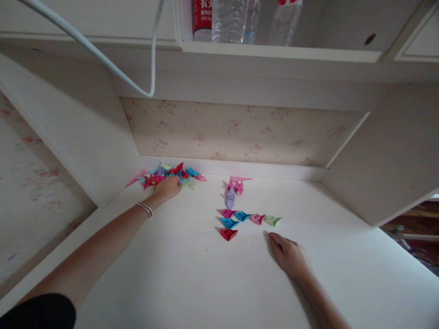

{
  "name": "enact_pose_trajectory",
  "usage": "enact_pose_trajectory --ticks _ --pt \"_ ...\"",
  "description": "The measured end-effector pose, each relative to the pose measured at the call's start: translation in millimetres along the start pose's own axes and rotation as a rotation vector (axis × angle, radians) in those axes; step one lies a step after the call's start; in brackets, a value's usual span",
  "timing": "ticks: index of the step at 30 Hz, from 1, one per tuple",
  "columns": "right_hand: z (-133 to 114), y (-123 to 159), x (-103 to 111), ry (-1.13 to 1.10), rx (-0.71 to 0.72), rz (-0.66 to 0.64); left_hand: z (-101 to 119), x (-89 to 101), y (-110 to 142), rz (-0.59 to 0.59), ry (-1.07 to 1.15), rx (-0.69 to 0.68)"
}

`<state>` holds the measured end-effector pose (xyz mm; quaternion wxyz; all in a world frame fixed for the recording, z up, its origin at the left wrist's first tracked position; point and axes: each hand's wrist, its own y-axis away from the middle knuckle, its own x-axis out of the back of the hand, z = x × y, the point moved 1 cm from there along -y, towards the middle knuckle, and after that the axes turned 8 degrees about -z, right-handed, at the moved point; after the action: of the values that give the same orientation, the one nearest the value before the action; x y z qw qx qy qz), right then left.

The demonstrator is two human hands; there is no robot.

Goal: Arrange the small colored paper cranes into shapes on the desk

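At the back left of the white table, my left hand (pixel 168 188) reaches into a pile of colourful origami paper pieces (pixel 177 169). Its fingers are curled at the pile's front edge, and whatever is in them is hidden. My right hand (pixel 291 257) rests on the table with fingers loosely curled, nothing seen in it. Just beyond it lies a light green origami piece (pixel 272 220), the right end of a row with a pink piece (pixel 257 219) and a blue piece (pixel 242 215). A red piece (pixel 228 234) sits nearest me, and a purple one (pixel 231 198) stands farther back.
A white table (pixel 192 274) is bounded by a left side panel (pixel 82 119) and a right panel (pixel 380 151). Overhead, a shelf holds plastic bottles (pixel 228 20). A white cable or lamp arm (pixel 103 57) hangs at upper left.
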<state>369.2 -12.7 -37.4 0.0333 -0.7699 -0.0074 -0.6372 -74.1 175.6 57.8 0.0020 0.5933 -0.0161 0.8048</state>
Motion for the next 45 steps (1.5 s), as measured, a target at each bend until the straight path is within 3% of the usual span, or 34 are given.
enact_pose_trajectory --ticks 6,12,20,25,33,40,45 --pt "-3 -2 5 -0.001 -0.014 -0.022 10 -4.2 -23 0.013 -0.267 -0.006" --pt "-5 -1 9 -0.017 -0.032 -0.013 19 -13.7 -41 0.024 -0.311 -0.022" --pt "-6 -1 9 0.000 -0.049 -0.008 8 -22.9 -50 -0.001 -0.323 -0.038" --pt "-7 -2 11 -0.008 -0.044 -0.013 10 -29.0 -45 0.014 -0.320 -0.046" --pt "-6 -2 10 -0.009 -0.077 -0.024 29 -31.0 -40 0.089 -0.191 0.070" --pt "-5 -2 10 -0.033 -0.076 -0.019 19 -16.4 -22 0.086 -0.124 0.088" --pt "-7 0 12 -0.022 -0.061 -0.015 27 -0.2 6 0.085 -0.033 -0.002"
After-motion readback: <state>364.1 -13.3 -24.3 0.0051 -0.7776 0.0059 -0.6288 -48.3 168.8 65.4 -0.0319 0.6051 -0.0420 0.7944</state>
